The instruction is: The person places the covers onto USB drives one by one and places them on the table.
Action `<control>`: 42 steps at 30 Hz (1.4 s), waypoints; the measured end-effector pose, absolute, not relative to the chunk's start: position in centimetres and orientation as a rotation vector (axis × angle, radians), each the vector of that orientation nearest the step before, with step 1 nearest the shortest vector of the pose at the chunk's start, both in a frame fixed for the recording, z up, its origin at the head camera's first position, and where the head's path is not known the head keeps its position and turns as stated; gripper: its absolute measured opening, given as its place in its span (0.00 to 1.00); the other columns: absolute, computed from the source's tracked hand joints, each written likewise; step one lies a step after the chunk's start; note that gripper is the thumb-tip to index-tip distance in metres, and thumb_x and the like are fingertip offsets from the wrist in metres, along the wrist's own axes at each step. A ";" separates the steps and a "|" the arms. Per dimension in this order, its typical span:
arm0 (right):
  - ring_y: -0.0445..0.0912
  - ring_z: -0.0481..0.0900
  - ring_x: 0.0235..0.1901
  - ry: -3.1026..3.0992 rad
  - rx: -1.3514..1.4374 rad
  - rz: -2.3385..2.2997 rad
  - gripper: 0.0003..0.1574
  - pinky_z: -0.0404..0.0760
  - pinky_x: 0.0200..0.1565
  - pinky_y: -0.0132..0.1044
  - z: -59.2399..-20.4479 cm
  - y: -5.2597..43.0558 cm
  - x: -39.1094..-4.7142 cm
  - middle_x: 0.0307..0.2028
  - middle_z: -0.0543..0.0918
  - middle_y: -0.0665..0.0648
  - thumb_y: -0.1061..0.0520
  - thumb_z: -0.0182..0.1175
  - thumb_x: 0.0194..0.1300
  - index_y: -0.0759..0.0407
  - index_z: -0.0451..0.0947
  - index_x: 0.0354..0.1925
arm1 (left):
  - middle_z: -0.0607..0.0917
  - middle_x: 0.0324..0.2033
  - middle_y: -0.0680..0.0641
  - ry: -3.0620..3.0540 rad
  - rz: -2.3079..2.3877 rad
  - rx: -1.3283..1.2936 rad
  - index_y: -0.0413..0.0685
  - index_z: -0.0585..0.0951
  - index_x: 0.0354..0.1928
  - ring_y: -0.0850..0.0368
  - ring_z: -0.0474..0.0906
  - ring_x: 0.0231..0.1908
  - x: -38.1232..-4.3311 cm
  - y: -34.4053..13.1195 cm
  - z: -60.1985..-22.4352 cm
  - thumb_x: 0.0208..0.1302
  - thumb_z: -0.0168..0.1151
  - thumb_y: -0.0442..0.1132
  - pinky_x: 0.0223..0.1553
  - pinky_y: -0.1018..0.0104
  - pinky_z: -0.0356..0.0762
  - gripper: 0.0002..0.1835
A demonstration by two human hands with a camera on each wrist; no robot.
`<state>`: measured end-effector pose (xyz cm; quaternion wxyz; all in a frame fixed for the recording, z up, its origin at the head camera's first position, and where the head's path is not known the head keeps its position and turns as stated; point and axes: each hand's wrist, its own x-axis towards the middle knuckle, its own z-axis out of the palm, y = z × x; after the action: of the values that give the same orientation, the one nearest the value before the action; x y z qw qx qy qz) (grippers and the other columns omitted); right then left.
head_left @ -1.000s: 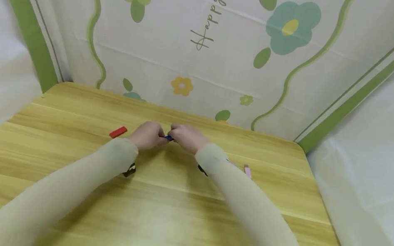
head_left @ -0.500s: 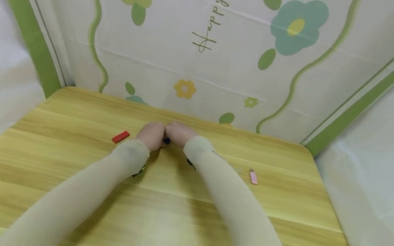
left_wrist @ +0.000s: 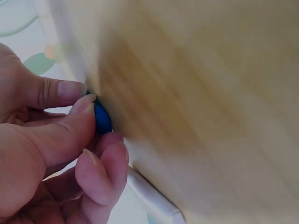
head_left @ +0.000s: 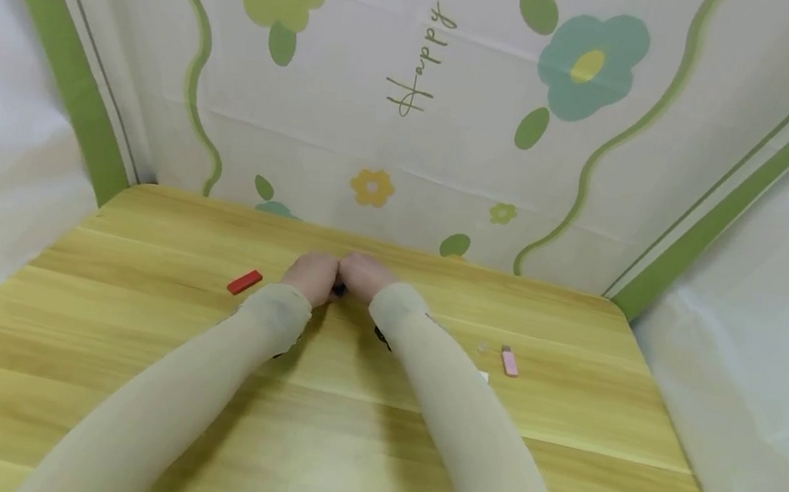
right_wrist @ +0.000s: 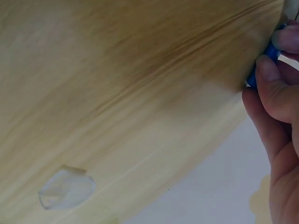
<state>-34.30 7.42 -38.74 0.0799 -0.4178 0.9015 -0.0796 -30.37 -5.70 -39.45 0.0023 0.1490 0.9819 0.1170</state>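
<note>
A small blue object (left_wrist: 103, 117) is pinched in the fingers of the left hand (head_left: 312, 276) and right hand (head_left: 366, 277), near the far edge of the worktop (head_left: 327, 455). Left of them lies a red block (head_left: 245, 282); right, a pink stick (head_left: 510, 362).

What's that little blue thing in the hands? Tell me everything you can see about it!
The blue thing is small, slim and smooth, maybe plastic, with a rounded-looking end. The left hand and right hand pinch it near the far edge of the table. They cover much of it, and whether it touches the table isn't clear.
</note>
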 end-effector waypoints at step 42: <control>0.47 0.82 0.45 2.690 -1.054 -0.081 0.16 0.81 0.49 0.37 -28.1 18.7 -30.0 0.46 0.85 0.57 0.58 0.64 0.68 0.62 0.83 0.52 | 0.86 0.30 0.51 2.888 0.323 0.644 0.42 0.84 0.34 0.57 0.82 0.31 -27.5 -1.2 -34.0 0.63 0.70 0.44 0.38 0.61 0.82 0.11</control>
<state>-29.96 18.66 -28.14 0.1253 -0.3618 0.9234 -0.0278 -27.48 -1.19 -34.00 0.0824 0.2157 0.9670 0.1081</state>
